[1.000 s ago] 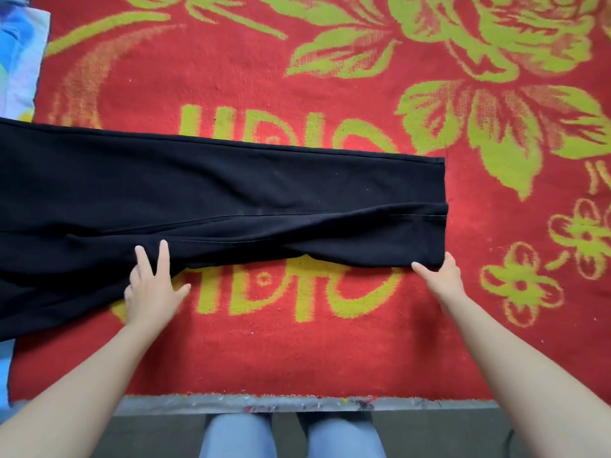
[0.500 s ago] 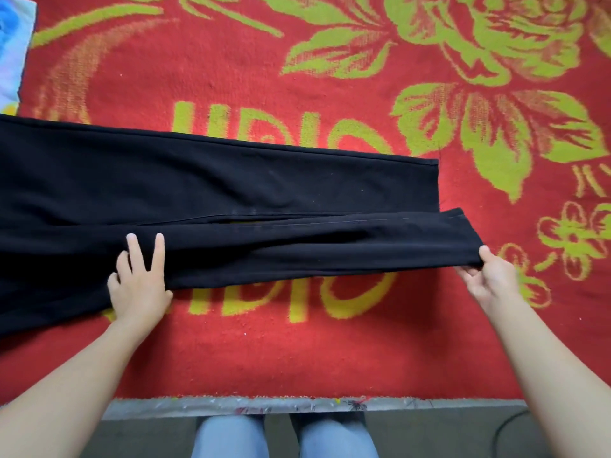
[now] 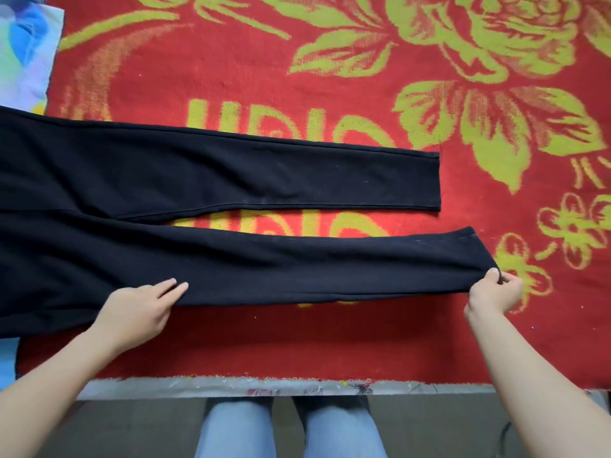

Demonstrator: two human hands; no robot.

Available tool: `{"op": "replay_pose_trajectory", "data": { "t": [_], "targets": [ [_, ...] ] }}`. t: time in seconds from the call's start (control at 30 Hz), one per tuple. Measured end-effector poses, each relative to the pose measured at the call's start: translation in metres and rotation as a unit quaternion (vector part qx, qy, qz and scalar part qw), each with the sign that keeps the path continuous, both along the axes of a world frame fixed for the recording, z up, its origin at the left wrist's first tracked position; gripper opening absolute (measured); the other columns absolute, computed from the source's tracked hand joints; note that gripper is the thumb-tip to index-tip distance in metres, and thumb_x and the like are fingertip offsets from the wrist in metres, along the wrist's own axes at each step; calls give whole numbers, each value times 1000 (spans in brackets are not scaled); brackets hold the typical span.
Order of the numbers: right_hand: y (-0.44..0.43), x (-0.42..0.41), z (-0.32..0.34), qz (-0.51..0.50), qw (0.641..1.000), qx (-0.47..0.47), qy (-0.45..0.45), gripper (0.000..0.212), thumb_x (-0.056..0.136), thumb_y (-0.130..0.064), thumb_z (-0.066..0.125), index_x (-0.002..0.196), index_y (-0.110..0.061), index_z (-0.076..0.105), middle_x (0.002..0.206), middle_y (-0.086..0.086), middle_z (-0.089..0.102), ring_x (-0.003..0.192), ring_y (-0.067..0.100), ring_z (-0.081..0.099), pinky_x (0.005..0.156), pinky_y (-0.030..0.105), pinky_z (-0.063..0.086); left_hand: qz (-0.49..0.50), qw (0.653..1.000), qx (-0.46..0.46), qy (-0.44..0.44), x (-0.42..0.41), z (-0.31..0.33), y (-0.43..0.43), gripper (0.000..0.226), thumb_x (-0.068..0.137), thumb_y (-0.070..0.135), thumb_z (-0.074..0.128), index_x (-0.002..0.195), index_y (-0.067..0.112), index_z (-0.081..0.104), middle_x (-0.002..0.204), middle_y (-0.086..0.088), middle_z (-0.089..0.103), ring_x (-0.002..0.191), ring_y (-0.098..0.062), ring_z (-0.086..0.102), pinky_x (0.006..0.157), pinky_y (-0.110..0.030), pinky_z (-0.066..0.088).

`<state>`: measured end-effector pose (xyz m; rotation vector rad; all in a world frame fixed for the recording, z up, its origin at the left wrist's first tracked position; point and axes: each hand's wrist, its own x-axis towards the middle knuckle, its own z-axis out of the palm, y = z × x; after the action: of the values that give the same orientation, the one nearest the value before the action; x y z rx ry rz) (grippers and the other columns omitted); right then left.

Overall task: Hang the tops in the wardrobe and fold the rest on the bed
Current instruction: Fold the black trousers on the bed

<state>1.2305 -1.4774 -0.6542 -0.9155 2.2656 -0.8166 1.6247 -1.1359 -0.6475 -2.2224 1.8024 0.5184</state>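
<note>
Pinching trousers [image 3: 231, 180], right grip [image 3: 496, 292], left grip [image 3: 139, 309] flat

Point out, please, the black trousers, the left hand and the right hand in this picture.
black trousers [image 3: 231, 173]: head view, middle of the far leg.
left hand [image 3: 139, 309]: head view, back of the hand.
right hand [image 3: 494, 294]: head view, back of the hand, at the near leg's hem.

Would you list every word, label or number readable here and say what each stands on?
Upper row on the blanket: reads roughly "HDIO"; its bottom is hidden by the trousers, so uncertain.
Lower row on the blanket: similar letters, mostly covered, unreadable.
On the trousers: no label shows.
Cloth at the far left: blurred print, no text readable.
</note>
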Motion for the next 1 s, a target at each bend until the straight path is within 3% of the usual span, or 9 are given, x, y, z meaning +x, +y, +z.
{"op": "replay_pose_trajectory", "data": {
  "t": [0.13,0.23,0.33,0.47,0.57,0.67,0.77,0.83,1.0],
  "targets": [
    [24,0,-11,11,977,204,-64,57,94,-14,47,143,-25,20,120,17,51,103,36,58,80,41,50,3,983,183,3,-19,-26,36,80,36,29,86,113,20,70,115,-24,63,56,-29,59,43,-27,44],
    [40,8,-19,94,955,276,-47,74,91,-16,54,149,-22,8,143,15,36,125,38,44,98,47,39,78,985,152,22,-37,-42,28,90,25,27,93,111,13,70,116,-33,58,61,-37,58,47,-38,48],
    [52,22,-19,306,875,338,161,70,91,-22,53,149,-20,14,146,26,20,132,38,29,106,43,29,115,979,166,22,-55,-31,-1,95,47,40,88,133,17,54,137,-31,42,105,-46,55,74,-53,48],
    [66,36,-18,439,760,357,321,57,92,-31,49,144,-22,27,153,23,-1,142,35,5,107,43,27,173,963,206,34,-66,-34,-18,80,90,57,41,147,35,-11,156,-15,-16,144,-35,-3,112,-46,18],
    [65,41,-12,420,754,341,373,48,91,-29,47,137,-17,36,155,21,-4,143,35,-4,108,43,24,189,957,211,63,-64,-32,-22,69,93,55,35,147,40,-5,156,-12,-16,144,-33,-4,111,-42,20],
    [56,52,-7,460,734,296,403,48,91,-26,46,138,-17,36,155,20,-4,143,34,-3,108,43,24,201,965,166,33,-54,-27,-30,56,95,48,39,147,34,22,156,-12,15,138,-29,26,105,-40,29],
    [38,76,-6,524,715,244,392,50,92,-24,46,140,-17,36,155,20,0,143,33,-1,108,42,25,205,977,51,26,-35,-22,-49,38,76,24,73,112,10,69,115,-21,63,88,-38,64,73,-49,51],
    [23,95,-4,566,691,210,397,50,92,-22,45,140,-16,36,155,20,2,144,33,0,108,42,25,220,975,30,29,-21,-22,-62,40,58,10,86,95,3,73,96,-24,67,71,-41,64,57,-48,51],
    [-15,142,-7,605,663,165,408,54,93,-19,44,144,-18,28,156,16,6,144,31,4,106,40,28,208,978,-1,12,8,-20,-107,53,54,7,87,104,1,70,105,-30,63,84,-44,63,59,-49,52]
  ]
}}
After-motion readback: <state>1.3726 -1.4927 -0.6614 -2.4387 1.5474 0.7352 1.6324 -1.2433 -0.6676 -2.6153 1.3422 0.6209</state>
